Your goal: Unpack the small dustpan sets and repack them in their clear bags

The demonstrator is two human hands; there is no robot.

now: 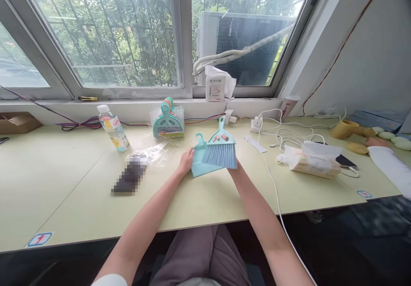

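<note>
Bare forearms (144, 221) reach over the pale green worktop (64, 192). The left hand (186, 161) closes on the edge of a teal plastic dustpan (199, 162), a firm hold for steadying it, while the right hand (233, 168) meets a teal plastic hand brush (220, 151) lying against the dustpan (its fingers hidden, grip untellable).

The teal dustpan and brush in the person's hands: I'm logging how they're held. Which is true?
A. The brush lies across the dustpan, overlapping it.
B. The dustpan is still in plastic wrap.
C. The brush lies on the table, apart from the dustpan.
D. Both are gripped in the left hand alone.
A: the teal brush overlaps the teal dustpan, with the left hand at the dustpan's edge and the right hand by the bristles.
</note>
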